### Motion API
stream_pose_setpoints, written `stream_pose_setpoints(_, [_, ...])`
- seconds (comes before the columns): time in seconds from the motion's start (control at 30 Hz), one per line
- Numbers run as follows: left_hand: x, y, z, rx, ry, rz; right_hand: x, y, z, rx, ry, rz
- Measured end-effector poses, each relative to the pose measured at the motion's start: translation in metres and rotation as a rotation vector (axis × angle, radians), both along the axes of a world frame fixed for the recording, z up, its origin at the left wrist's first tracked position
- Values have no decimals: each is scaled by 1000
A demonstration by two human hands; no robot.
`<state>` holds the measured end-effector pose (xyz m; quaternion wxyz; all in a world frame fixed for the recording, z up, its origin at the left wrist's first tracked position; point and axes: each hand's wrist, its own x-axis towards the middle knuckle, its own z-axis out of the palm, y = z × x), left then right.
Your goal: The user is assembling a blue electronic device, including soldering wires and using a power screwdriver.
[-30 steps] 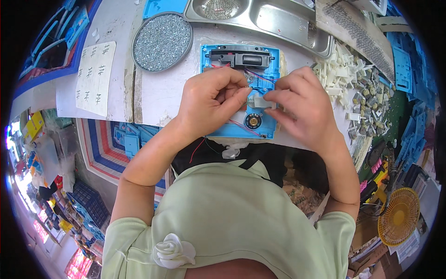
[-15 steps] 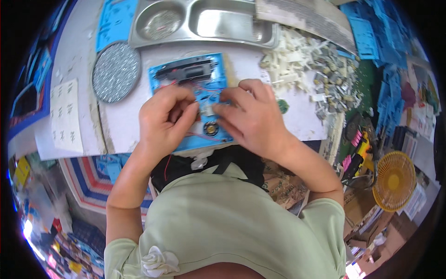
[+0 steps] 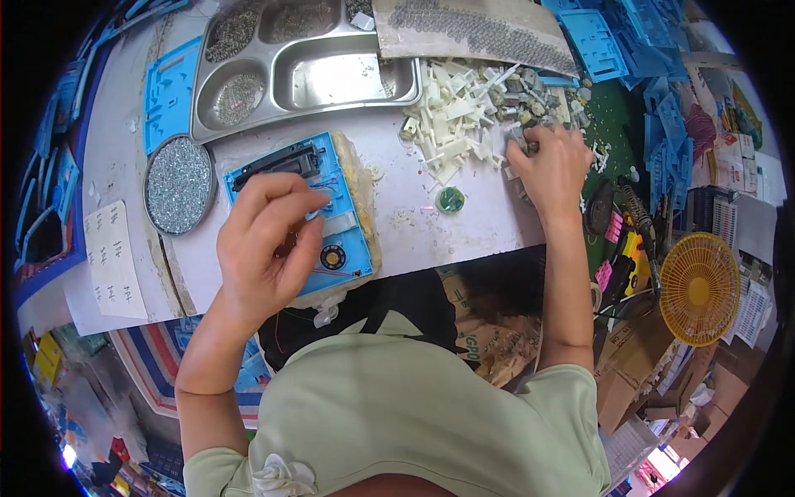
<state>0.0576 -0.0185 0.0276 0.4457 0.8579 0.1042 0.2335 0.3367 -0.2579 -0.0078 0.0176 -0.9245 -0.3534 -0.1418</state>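
Observation:
A blue plastic casing (image 3: 351, 242) lies near the table's front edge, fitted with a black part (image 3: 286, 166), thin wires, a white piece (image 3: 340, 223) and a small round speaker (image 3: 334, 258). Over its left side hovers my left hand (image 3: 267, 238), thumb and fingers curled nearly together. A tiny pale bit shows at those fingertips, too small to name. My right hand (image 3: 556, 170) reaches into the near edge of a heap of small metal motors (image 3: 527, 98), fingers bent downward and closed. Whatever its fingertips grip is mostly hidden.
White plastic parts (image 3: 455, 116) are heaped beside the motors. A steel compartment tray (image 3: 323, 108) stands behind the casing, and a round dish of small screws (image 3: 178, 186) sits left. A green round thing (image 3: 450, 200) lies mid-table. At right hangs a yellow basket-like grille (image 3: 700, 286).
My right hand has left the casing and moved right to the motor heap. The left hand stays over the casing, slightly lower left. The whole view has shifted, so the table appears further left.

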Motion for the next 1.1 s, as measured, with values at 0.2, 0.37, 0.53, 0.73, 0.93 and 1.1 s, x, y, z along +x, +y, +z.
stream_pose_setpoints(0.2, [64,-11,32,-283,295,-230,-74,28,54,375,378,452])
stream_pose_setpoints(0.37, [80,-15,21,-2,60,-393,-94,28,44,726,908,417])
stream_pose_setpoints(0.53, [84,-17,26,539,-30,-577,-87,18,26,1170,1980,199])
stream_pose_setpoints(0.73, [169,6,8,70,89,-474,-77,2,8,1354,1788,45])
stream_pose_setpoints(0.93, [265,10,-28,497,229,-39,-73,2,14,1426,1648,100])
stream_pose_setpoints(1.1, [272,8,-35,464,252,-9,-76,-15,12,1416,1618,55])
